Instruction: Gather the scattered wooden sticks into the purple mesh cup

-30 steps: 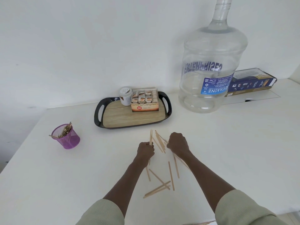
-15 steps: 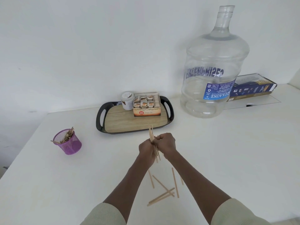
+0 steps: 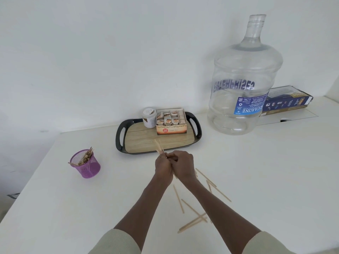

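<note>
Head view: white counter (image 3: 256, 171); purple mesh cup (image 3: 85, 165) at left, part filled. Left hand (image 3: 163, 166) and right hand (image 3: 183, 165) together at centre, both clamped on a bundle of sticks (image 3: 158, 146). Loose sticks (image 3: 192, 217) at lower right. Best squared up, then carried left. Versus earlier: bundle tighter, more sticks uncovered.

A white table (image 3: 256, 171) stands against a plain white wall (image 3: 91, 52) in soft light
</note>
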